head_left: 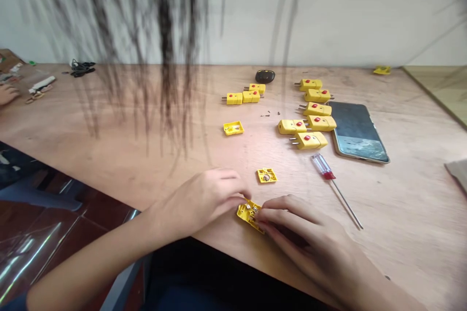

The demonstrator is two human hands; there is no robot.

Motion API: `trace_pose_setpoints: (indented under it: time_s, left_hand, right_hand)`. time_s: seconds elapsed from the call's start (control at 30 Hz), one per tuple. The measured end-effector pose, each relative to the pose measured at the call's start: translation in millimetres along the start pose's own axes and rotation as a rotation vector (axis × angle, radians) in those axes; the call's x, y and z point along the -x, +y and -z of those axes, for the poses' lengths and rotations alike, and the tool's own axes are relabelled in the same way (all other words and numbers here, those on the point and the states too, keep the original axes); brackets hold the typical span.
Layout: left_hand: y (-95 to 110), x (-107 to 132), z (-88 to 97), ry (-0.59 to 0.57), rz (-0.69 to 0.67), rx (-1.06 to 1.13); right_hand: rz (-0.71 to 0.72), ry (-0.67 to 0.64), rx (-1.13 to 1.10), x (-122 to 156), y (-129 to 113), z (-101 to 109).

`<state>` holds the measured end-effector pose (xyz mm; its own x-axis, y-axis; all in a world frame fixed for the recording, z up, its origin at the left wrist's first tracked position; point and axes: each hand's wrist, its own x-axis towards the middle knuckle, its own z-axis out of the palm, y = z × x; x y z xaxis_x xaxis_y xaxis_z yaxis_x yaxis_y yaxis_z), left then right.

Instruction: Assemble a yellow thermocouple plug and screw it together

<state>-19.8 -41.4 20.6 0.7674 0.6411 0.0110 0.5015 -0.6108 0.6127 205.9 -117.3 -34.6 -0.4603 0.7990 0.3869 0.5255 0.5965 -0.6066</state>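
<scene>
Both my hands meet at the near edge of the wooden table point(109, 131). My left hand point(202, 199) and my right hand point(299, 233) pinch an open yellow connector half point(248, 213) between their fingertips, its metal parts facing up. Just beyond it lies another open yellow half point(266, 175). A third open half point(233, 128) lies farther back. A red-handled screwdriver point(330, 178) rests to the right of my hands.
Several closed yellow plugs with red dots point(314, 122) lie in a group beside a phone point(355, 131); three more plugs point(246, 95) sit behind. A black object point(265, 76) is near the wall. Another person's hand point(6, 93) shows at far left. Hair hangs across the view.
</scene>
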Motion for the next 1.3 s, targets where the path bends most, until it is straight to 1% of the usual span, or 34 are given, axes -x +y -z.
trace_pose_setpoints:
  time_s: [0.1,0.27,0.37,0.47,0.53,0.6,0.67,0.8,0.87,0.93,0.97,1.03,1.17,1.23,1.3]
  left_hand:
    - [5,-3,-2.4,-0.095,-0.047,-0.095]
    - [24,-15,3.4,-0.208,-0.201,-0.459]
    - [36,-23,9.5,-0.269,-0.218,-0.507]
    - [37,-31,12.4,-0.307,-0.23,-0.501]
    - [32,-33,13.1,-0.313,-0.228,-0.478]
    - [23,-31,13.8,-0.292,-0.193,-0.4]
    - [15,-27,14.9,-0.235,-0.141,-0.263]
    - [3,-13,13.2,-0.073,-0.022,0.074]
    - [0,-5,9.5,-0.027,0.033,0.177]
    - [0,2,5.3,-0.014,0.069,0.21]
    - [1,5,3.7,-0.023,0.078,0.192]
    - [6,9,2.2,-0.057,0.061,0.064]
    - [23,5,5.4,-0.18,-0.109,-0.302]
    - [33,-1,8.6,-0.21,-0.192,-0.39]
    - [39,-7,12.1,-0.209,-0.232,-0.417]
  right_hand:
    - [0.007,0.008,0.008,0,0,0]
    - [0.014,0.002,-0.002,-3,0,2]
    - [0.023,-0.001,-0.001,-3,-1,2]
    - [0.029,0.014,0.005,-3,-1,2]
    - [0.031,0.021,0.003,-3,-1,2]
    - [0.028,0.017,-0.005,-3,-1,2]
    - [0.015,0.005,-0.008,-3,-2,2]
    - [-0.007,0.006,0.004,-2,-3,3]
    - [-0.01,0.017,0.002,-3,-4,3]
    - [-0.008,0.03,-0.006,-4,-4,3]
    - [-0.006,0.035,-0.011,-5,-4,3]
    - [0.0,0.049,-0.023,-6,-3,3]
    - [0.015,0.1,-0.029,-8,-2,3]
    - [0.019,0.121,-0.03,-9,-2,4]
    - [0.019,0.132,-0.028,-10,-3,3]
